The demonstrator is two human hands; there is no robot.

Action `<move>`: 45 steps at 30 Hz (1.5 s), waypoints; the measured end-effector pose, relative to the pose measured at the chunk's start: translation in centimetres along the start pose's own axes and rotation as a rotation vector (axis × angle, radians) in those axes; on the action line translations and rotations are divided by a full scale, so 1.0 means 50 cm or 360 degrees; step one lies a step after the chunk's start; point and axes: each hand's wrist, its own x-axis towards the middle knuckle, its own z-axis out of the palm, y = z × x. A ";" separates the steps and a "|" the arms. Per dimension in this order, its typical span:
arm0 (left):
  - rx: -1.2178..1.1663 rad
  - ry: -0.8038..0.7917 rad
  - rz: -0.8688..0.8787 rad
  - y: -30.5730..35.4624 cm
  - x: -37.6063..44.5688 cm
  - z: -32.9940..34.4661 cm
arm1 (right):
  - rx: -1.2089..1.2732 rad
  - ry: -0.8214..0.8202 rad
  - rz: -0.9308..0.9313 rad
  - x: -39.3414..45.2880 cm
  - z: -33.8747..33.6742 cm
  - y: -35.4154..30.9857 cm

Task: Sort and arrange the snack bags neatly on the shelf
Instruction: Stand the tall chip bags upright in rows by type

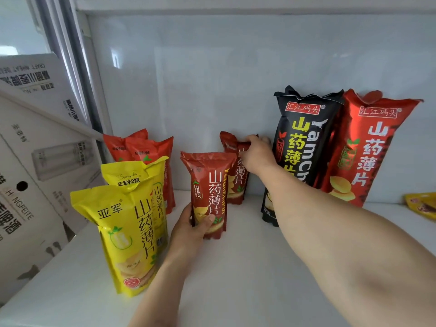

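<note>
While the left hand grips the lower part of a dark red snack bag, thumb across its front and fingers behind, the bag stands upright on the white shelf near the middle. Farther back, the right hand reaches across and pinches the top edge of a second dark red bag, which stands upright close to the back wall, just behind and to the right of the first. Right of that hand, a tall black bag leans against the back wall, and a tall red bag leans just beside it, the two touching. At the far right edge of the shelf lies a yellow packet, only partly in view. To the left of the left hand, a yellow bag stands nearest, with a second yellow bag right behind it. Behind those, two orange-red bags stand close together near the back left corner. Left of the shelf, white printed cardboard boxes lean at an angle.
</note>
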 end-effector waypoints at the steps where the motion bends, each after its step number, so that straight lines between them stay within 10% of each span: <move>1: 0.0005 -0.0007 0.0006 -0.001 0.003 0.000 | 0.0029 -0.0009 -0.0005 -0.002 0.000 -0.004; 45: 0.0068 -0.0559 -0.0156 -0.009 0.159 0.111 | 0.0779 0.0154 0.0403 -0.106 0.071 0.037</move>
